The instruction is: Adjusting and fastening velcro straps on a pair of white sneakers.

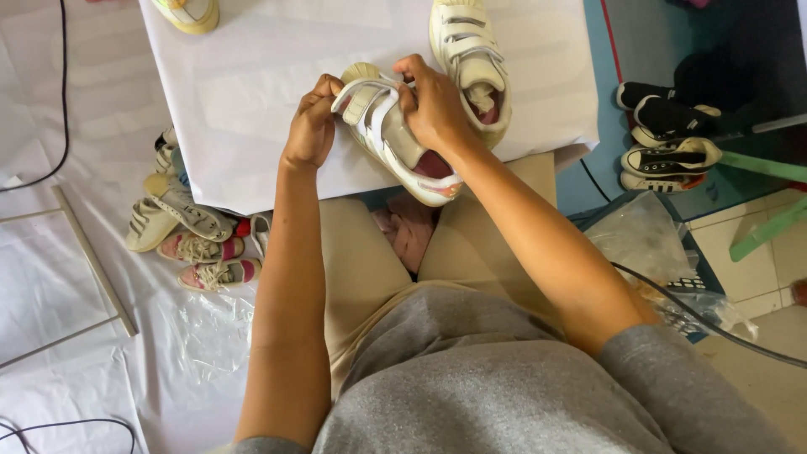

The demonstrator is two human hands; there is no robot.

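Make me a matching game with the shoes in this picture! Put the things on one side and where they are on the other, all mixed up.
Things:
1. white strap shoe
2. second white strap shoe
3. black and white sneakers
4. pile of small shoes

Places:
A. on the floor, under the left edge of the white table
B. held in the left hand and right hand
C. lying on the table just past the right hand
D. on the floor to the right of the table

Pairs: 1-B, 2-C, 3-D, 4-A
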